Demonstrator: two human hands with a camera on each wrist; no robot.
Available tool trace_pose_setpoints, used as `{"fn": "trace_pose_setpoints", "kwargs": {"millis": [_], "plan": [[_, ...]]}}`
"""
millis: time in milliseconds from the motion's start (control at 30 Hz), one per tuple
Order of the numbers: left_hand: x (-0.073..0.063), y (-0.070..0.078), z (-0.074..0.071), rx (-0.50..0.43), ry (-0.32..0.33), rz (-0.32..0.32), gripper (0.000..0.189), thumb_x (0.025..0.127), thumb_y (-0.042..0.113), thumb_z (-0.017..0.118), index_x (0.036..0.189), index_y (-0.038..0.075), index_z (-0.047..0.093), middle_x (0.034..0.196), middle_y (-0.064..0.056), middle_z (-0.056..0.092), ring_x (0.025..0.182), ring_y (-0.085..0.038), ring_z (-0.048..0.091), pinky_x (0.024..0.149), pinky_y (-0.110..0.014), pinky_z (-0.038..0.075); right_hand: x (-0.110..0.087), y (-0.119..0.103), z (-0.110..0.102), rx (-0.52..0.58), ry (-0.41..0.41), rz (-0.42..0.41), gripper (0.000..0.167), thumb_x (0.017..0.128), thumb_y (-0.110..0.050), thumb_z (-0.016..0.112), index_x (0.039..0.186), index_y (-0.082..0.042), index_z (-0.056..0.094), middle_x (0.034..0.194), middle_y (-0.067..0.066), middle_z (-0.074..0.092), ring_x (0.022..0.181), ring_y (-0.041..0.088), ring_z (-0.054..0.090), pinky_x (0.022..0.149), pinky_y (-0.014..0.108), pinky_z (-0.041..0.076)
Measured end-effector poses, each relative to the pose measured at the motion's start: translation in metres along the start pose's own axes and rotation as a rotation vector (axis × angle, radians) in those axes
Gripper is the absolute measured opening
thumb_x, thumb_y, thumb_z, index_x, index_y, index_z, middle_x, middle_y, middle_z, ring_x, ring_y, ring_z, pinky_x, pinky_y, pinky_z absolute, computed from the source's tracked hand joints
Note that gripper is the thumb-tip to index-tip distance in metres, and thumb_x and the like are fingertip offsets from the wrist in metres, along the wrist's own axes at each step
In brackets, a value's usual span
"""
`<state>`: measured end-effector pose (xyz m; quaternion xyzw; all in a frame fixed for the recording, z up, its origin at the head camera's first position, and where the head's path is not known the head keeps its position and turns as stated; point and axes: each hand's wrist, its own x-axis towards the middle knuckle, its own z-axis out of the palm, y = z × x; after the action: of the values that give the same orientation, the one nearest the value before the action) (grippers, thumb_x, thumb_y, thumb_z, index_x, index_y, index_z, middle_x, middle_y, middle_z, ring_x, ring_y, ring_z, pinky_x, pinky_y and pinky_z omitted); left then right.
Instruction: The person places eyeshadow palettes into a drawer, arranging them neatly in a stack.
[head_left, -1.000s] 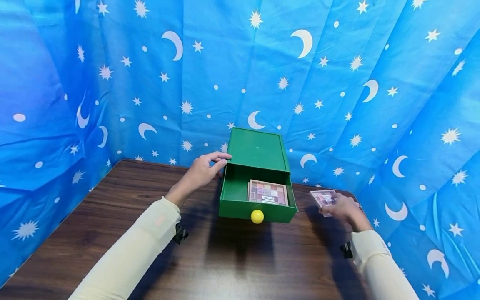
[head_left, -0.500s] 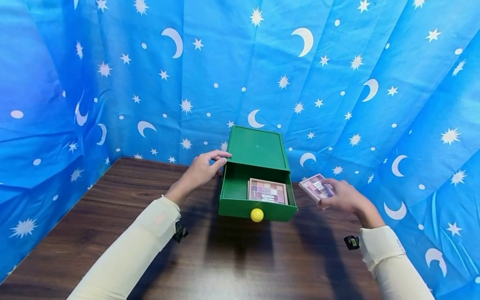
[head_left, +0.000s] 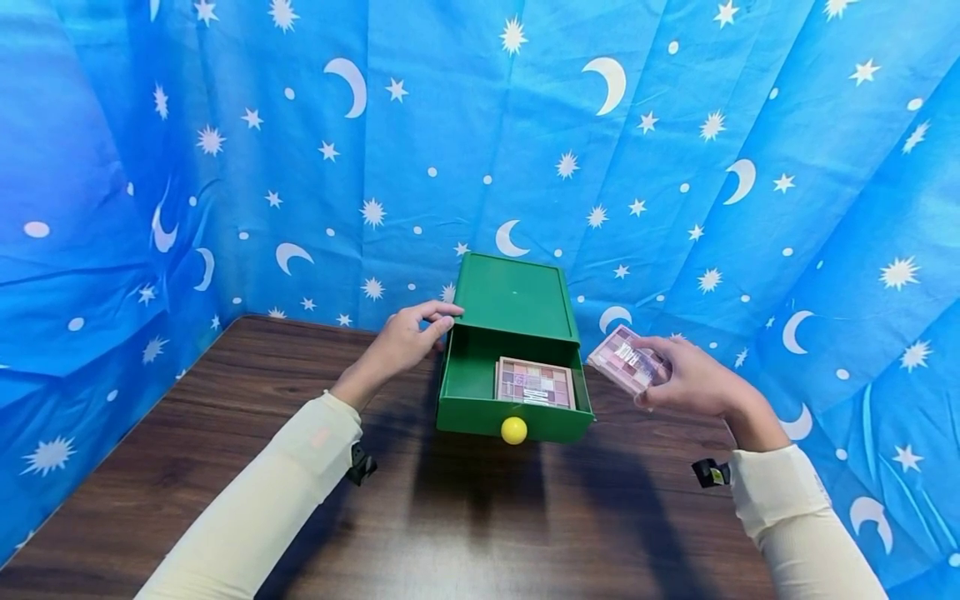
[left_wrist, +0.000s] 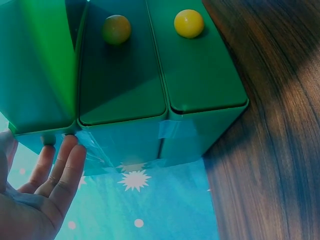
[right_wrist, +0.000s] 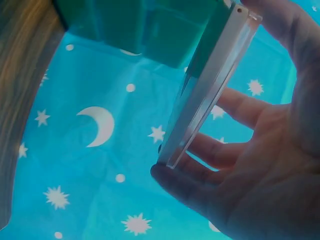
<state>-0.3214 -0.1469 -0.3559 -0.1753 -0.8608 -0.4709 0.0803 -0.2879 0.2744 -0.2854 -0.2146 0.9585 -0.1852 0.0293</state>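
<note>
Palette [head_left: 622, 360] in R hand [head_left: 696, 382], nr pulled-out drawer's [head_left: 553, 427] R edge

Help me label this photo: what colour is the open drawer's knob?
Yellow; the knob shows best in the head view.

The cabinet [head_left: 515, 296] stands on the table [head_left: 247, 417], before the curtain [head_left: 450, 108]. Its top drawer [head_left: 471, 382] juts nearward, an inner palette [head_left: 535, 383] in its right half. The left hand [head_left: 401, 340] touches the cabinet's left side; the right hand [head_left: 696, 379] and held palette [head_left: 621, 357] sit right of it.
</note>
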Motion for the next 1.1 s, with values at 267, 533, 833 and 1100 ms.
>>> {"fn": "trace_pose_setpoints", "kwargs": {"millis": [267,533,833,1100], "plan": [[0.000,0.000,0.000,0.010,0.009,0.004,0.033,0.108,0.037,0.049,0.136,0.029,0.064,0.117,-0.008,0.066,0.085,-0.021,0.069,0.062,-0.036,0.052,0.004,-0.022,-0.004,-0.011,-0.008,-0.100,0.083,0.076,-0.023,0.082,0.151,-0.014,0.050,0.145,0.021,0.045,0.119,0.034,0.046,0.087,0.040,0.045],[-0.001,0.001,0.001,0.002,0.008,-0.001,0.033,0.108,0.035,0.050,0.136,0.027,0.064,0.118,-0.010,0.066,0.091,-0.034,0.071,0.062,-0.035,0.051,0.012,-0.042,0.003,0.030,-0.059,-0.184,0.082,0.075,-0.018,0.083,0.150,-0.018,0.050,0.146,0.014,0.044,0.120,0.031,0.041,0.084,0.039,0.046],[0.000,0.000,0.001,-0.011,0.001,0.000,0.032,0.108,0.035,0.050,0.136,0.028,0.064,0.118,-0.010,0.065,0.092,-0.035,0.071,0.063,-0.036,0.051,0.024,-0.061,0.012,0.091,-0.151,-0.301,0.079,0.076,-0.018,0.080,0.149,-0.018,0.051,0.155,0.012,0.038,0.126,0.031,0.038,0.084,0.038,0.051],[0.000,-0.002,0.001,-0.015,0.007,0.000,0.032,0.108,0.036,0.050,0.136,0.028,0.064,0.117,-0.009,0.066,0.091,-0.037,0.070,0.064,-0.036,0.052,0.029,-0.078,0.016,0.063,-0.194,-0.346,0.077,0.076,-0.018,0.080,0.148,-0.019,0.052,0.158,0.010,0.035,0.119,0.027,0.046,0.083,0.036,0.051]]}}
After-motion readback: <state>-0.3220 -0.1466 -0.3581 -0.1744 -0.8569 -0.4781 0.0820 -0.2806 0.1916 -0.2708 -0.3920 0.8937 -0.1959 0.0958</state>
